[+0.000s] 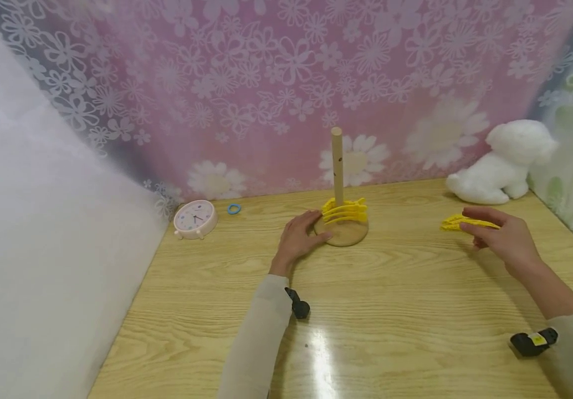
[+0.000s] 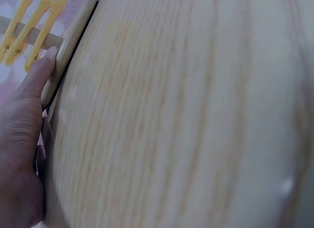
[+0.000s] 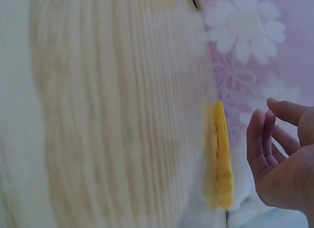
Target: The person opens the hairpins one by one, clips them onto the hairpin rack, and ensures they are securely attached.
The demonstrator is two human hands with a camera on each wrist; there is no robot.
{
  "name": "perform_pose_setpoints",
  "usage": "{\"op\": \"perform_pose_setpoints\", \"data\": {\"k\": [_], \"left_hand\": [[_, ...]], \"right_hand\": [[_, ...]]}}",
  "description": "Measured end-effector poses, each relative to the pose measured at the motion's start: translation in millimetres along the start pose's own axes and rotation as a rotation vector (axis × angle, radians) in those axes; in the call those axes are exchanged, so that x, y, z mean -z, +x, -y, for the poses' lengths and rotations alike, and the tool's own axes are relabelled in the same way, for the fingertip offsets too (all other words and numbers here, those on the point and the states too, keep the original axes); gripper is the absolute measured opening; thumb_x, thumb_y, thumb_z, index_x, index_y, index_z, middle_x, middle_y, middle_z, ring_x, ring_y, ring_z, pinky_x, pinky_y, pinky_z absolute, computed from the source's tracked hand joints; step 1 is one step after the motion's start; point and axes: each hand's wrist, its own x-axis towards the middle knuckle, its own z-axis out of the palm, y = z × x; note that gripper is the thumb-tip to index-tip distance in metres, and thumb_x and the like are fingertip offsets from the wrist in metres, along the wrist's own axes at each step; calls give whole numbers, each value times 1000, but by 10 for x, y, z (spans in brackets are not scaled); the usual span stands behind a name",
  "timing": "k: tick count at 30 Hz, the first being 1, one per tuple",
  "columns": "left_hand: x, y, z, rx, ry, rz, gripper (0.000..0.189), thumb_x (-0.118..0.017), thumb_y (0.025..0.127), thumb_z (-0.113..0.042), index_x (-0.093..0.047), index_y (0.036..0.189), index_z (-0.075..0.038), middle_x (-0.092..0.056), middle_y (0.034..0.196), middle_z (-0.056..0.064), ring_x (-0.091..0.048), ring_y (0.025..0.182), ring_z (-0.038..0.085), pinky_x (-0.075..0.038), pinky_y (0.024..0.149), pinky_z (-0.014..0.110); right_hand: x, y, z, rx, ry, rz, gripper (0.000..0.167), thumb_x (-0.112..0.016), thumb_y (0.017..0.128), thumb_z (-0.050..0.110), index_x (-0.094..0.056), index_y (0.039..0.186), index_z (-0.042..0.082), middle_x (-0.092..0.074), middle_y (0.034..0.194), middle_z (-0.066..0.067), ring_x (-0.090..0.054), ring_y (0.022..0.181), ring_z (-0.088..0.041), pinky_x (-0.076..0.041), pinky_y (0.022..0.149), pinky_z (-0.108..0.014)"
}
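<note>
A wooden stand has a round base (image 1: 343, 238) and an upright post (image 1: 337, 166). Several yellow banana hair clips (image 1: 345, 213) circle the foot of the post, stacked one over another. My left hand (image 1: 300, 237) holds the left edge of the base, its thumb on the near side and the other fingers farther back. Over on the right, one more yellow banana clip (image 3: 223, 159) lies on the table. Right beside it hovers my right hand (image 1: 508, 238), fingers bent loosely with a gap to the thumb; the right wrist view shows nothing between them.
At the back left are a pink alarm clock (image 1: 195, 219) and a small blue ring (image 1: 234, 209). A white plush dog (image 1: 503, 163) sits in the back right corner. A flowered pink curtain (image 1: 266, 100) hangs along the far edge of the wooden table (image 1: 391, 310).
</note>
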Motion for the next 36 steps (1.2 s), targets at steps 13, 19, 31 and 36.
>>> {"op": "perform_pose_setpoints", "data": {"k": [13, 19, 31, 36], "left_hand": [[-7, -7, 14, 9, 8, 1, 78, -66, 95, -63, -42, 161, -30, -39, 166, -4, -31, 155, 12, -15, 130, 39], [2, -7, 4, -1, -6, 6, 77, -67, 96, -60, -42, 161, -29, -39, 166, -4, -31, 155, 13, -16, 130, 40], [10, 10, 9, 9, 4, 4, 77, -67, 95, -62, -42, 161, -31, -39, 166, -7, -31, 154, 11, -13, 130, 37], [9, 6, 21, 10, -1, 11, 78, -67, 95, -63, -41, 161, -32, -39, 166, -7, -31, 154, 11, -14, 130, 38]], "right_hand": [[360, 2, -271, -108, -194, -69, 23, -64, 105, 16, -75, 124, 12, -68, 83, 21, -67, 64, -18, -61, 55, -36], [340, 27, -313, -105, -300, -79, 25, -62, 104, 11, -73, 125, 1, -71, 80, 9, -65, 63, -16, -59, 54, -33], [133, 68, -209, -35, -118, 88, 19, -70, 101, 13, -80, 114, 22, -76, 83, 4, -66, 62, -16, -61, 56, -30], [131, 47, -241, -13, -113, 56, 23, -74, 99, 15, -75, 118, 29, -74, 88, 16, -65, 61, -18, -61, 54, -34]]}}
